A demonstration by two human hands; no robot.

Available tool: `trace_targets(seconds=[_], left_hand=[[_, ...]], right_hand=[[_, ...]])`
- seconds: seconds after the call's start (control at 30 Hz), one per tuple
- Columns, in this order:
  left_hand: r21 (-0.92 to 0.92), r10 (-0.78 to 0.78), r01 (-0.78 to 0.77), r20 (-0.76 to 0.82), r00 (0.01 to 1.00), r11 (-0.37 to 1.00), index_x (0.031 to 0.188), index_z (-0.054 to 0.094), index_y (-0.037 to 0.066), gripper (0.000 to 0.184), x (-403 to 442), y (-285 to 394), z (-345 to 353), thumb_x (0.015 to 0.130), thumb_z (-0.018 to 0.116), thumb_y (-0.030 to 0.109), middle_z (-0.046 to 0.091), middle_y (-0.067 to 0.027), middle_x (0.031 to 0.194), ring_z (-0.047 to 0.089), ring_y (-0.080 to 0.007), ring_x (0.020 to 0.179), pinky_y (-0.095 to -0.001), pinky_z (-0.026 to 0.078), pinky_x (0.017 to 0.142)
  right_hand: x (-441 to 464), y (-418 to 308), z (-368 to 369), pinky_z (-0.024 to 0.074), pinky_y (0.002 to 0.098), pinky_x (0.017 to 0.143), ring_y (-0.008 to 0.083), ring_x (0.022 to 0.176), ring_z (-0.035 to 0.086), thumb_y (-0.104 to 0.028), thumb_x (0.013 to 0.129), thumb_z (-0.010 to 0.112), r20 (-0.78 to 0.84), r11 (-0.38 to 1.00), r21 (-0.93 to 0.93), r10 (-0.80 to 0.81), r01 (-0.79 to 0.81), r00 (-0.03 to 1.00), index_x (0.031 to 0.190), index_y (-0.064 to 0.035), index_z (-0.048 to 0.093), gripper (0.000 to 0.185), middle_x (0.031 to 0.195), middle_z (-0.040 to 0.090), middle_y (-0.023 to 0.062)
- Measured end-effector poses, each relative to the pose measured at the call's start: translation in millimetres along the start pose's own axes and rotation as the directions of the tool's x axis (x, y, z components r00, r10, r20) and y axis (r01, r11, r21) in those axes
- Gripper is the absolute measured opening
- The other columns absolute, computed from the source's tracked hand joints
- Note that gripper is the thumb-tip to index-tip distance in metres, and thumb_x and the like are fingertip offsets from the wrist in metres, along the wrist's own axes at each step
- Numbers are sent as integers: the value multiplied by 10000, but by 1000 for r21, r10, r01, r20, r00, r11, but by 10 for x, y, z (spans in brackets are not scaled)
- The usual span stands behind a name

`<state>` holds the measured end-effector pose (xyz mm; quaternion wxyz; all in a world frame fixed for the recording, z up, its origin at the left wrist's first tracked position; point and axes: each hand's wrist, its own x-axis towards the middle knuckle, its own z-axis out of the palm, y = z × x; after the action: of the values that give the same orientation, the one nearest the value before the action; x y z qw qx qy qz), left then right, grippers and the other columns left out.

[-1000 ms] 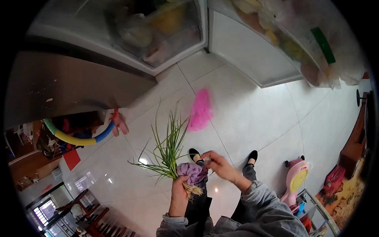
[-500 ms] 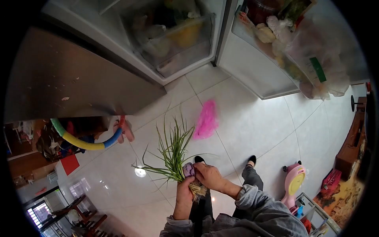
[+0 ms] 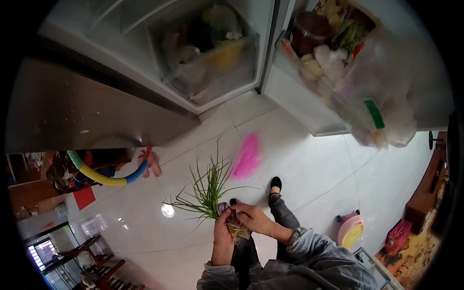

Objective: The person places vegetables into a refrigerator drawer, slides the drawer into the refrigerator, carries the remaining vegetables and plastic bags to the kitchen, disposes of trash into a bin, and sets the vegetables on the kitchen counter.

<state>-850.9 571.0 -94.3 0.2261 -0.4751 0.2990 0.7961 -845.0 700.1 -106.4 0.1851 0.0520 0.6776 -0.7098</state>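
A bunch of green onions (image 3: 209, 191) with long thin leaves is in my left hand (image 3: 222, 239), whose fingers are wrapped round its lower stems. Pale, stringy roots (image 3: 238, 231) stick out below, between the hands. At the base of the leaves shows a small purple-and-white piece (image 3: 223, 207), partly covered by fingers; its kind is unclear. My right hand (image 3: 257, 220) is closed, with its fingertips pinched together against this piece and the stems. On the floor beyond the leaves lies a crumpled pink plastic bag (image 3: 246, 157), apart from both hands.
Ahead, an open fridge has a clear drawer (image 3: 212, 67) and a door (image 3: 295, 104) loaded with food and bags (image 3: 382, 106). A brown panel (image 3: 96, 106) and a coloured hoop (image 3: 104, 178) stand left. A pink-and-yellow toy (image 3: 350, 229) stands right on the tiled floor (image 3: 314, 164).
The head view has shifted, and one foot has moved forward and left. My hands stay together on the green onions; less of the purple piece shows between the fingers.
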Motion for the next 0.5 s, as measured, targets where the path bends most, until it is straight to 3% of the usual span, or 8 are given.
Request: trace_targets(seconds=[0.13, 0.17, 0.27, 0.37, 0.5], left_hand=[[21, 66, -66, 25, 998, 998, 829, 563, 43, 101, 2, -160, 292, 785, 570, 134, 606, -57, 784, 594, -194, 706, -321, 496, 661], [18, 73, -73, 40, 997, 997, 824, 561, 47, 99, 3, -198, 356, 779, 575, 134, 605, -59, 770, 594, -200, 689, -323, 498, 656], [17, 83, -84, 53, 995, 996, 803, 548, 56, 83, 49, -314, 431, 768, 584, 122, 599, -67, 729, 595, -216, 652, -328, 498, 644], [-1, 115, -115, 84, 990, 993, 797, 546, 60, 73, 30, -356, 525, 768, 583, 116, 598, -69, 718, 598, -221, 643, -330, 498, 629], [-59, 131, -127, 58, 990, 990, 796, 550, 62, 56, -46, -395, 633, 772, 576, 106, 603, -68, 700, 602, -223, 638, -334, 501, 609]], right_hand=[[-36, -26, -522, 425, 252, 678, 129, 730, 522, -27, 822, 433, -61, 995, 93, 30, -24, 998, 1132, -21, 501, 318, 761, 554, 79], [-52, -133, -712, 410, 239, 662, 114, 718, 497, -25, 838, 427, -10, 977, 98, 191, -189, 982, 1139, -14, 479, 306, 740, 527, 48], [-62, -192, -1038, 430, 240, 648, 112, 704, 537, -33, 826, 465, -165, 989, 41, 144, -140, 976, 1099, -22, 465, 273, 738, 568, 72], [-67, -187, -1256, 420, 237, 649, 108, 705, 531, -46, 842, 464, -224, 991, 105, 109, -87, 968, 1068, -7, 482, 230, 740, 572, 60], [-39, -404, -1477, 405, 220, 627, 91, 695, 514, -66, 866, 450, -215, 959, 215, 231, -185, 949, 1005, 4, 516, 170, 726, 567, 37]])
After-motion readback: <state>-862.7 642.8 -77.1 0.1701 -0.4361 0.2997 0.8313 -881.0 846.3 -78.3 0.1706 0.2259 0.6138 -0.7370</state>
